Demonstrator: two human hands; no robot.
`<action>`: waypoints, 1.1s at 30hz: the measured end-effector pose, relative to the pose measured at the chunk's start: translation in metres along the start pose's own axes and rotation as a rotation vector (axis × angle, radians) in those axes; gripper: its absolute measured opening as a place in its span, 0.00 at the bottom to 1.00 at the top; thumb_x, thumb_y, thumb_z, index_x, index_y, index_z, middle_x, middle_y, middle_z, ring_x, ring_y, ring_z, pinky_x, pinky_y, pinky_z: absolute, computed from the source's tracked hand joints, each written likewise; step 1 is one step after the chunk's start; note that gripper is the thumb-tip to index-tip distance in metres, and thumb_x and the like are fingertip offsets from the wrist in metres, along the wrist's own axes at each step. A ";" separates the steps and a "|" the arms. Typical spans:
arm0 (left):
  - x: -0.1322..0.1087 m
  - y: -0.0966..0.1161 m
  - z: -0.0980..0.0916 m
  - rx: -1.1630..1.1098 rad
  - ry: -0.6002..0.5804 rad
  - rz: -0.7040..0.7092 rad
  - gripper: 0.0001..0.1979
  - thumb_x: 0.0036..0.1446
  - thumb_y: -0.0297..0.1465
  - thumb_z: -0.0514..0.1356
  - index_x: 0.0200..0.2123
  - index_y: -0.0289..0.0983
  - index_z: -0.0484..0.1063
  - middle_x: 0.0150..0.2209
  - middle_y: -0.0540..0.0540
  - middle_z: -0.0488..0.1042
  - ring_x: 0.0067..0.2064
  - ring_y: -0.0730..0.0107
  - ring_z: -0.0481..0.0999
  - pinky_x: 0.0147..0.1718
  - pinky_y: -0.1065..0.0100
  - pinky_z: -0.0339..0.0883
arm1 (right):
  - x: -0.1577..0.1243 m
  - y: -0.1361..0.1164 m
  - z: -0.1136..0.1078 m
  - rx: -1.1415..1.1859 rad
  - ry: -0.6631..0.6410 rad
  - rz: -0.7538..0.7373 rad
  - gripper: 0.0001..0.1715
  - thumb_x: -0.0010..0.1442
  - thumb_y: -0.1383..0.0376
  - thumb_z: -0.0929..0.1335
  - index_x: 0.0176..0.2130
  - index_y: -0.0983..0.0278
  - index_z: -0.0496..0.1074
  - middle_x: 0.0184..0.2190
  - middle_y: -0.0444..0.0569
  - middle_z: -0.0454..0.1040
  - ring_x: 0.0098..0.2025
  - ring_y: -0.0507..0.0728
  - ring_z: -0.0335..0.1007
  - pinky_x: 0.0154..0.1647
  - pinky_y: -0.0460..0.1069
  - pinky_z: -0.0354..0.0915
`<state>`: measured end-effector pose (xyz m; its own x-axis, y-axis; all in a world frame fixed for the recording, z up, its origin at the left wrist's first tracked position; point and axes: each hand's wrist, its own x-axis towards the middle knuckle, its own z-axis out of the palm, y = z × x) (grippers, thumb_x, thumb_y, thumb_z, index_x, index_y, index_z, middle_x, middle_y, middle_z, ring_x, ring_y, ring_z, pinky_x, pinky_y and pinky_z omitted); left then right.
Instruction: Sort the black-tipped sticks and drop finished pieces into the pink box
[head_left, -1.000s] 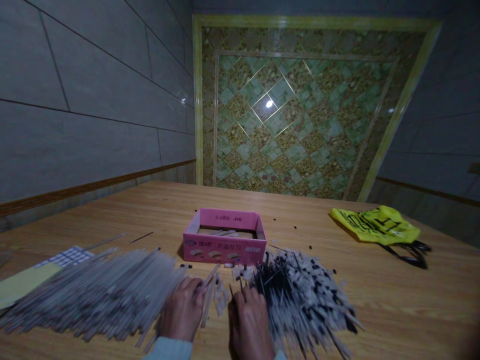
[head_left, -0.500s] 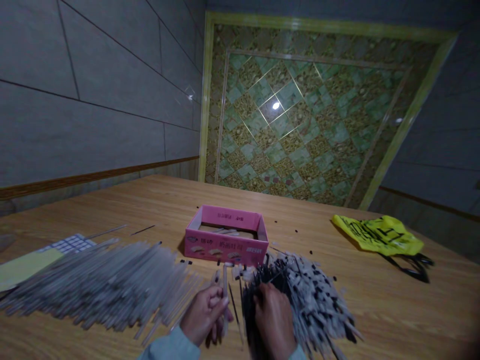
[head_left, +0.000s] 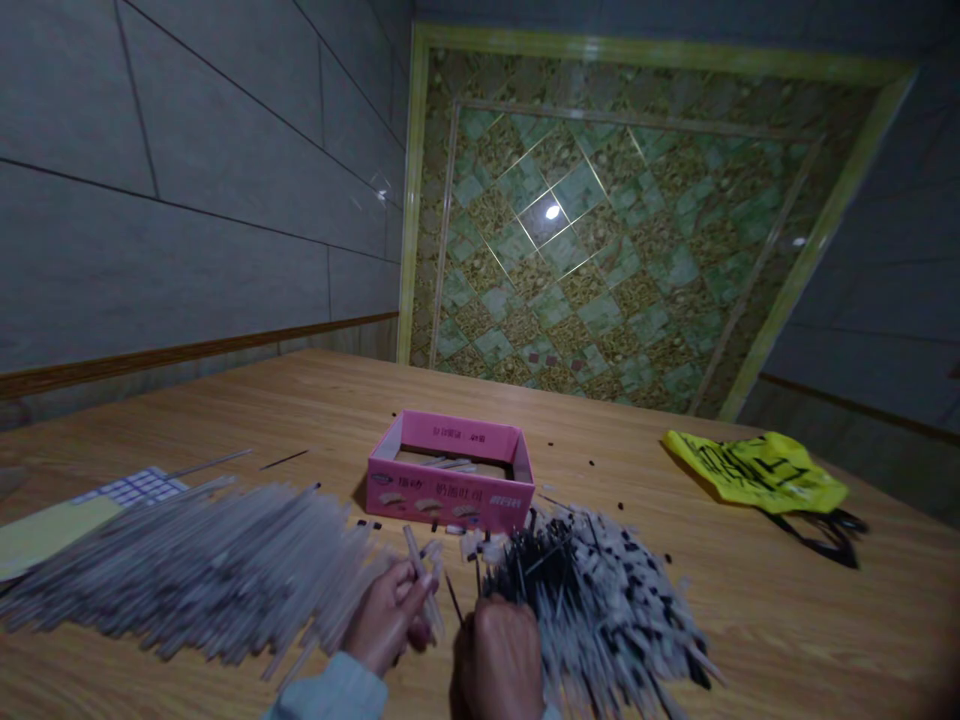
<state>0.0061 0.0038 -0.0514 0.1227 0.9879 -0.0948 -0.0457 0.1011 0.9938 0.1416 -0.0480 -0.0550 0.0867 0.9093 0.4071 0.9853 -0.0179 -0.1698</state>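
Tube (head_left: 415, 552) is slanting eleven-to-five, pinched in my left hand (head_left: 388, 612); at its four o'clock a dark rod (head_left: 454, 598) is slanting nearer my right hand (head_left: 498, 652), whose grip I cannot tell.

Yellow bag (head_left: 757, 472), patterned wall panel (head_left: 600, 240)

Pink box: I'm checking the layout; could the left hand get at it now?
Probably yes: the open-topped pink box stands just beyond the left hand, with only small loose pieces between, though the fingers hold a pale tube.
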 end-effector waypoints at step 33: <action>-0.012 0.029 -0.019 0.588 0.189 0.820 0.15 0.53 0.22 0.53 0.37 0.43 0.75 0.35 0.45 0.74 0.40 0.65 0.72 0.40 0.63 0.67 | 0.024 0.026 -0.083 1.676 -0.333 0.324 0.17 0.48 0.57 0.71 0.33 0.66 0.66 0.16 0.39 0.64 0.14 0.45 0.54 0.13 0.40 0.51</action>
<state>-0.0156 -0.0031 -0.0227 0.1121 0.7345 0.6693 0.4540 -0.6370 0.6230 0.1820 -0.0615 0.0249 -0.0103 0.9997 0.0216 -0.2914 0.0177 -0.9564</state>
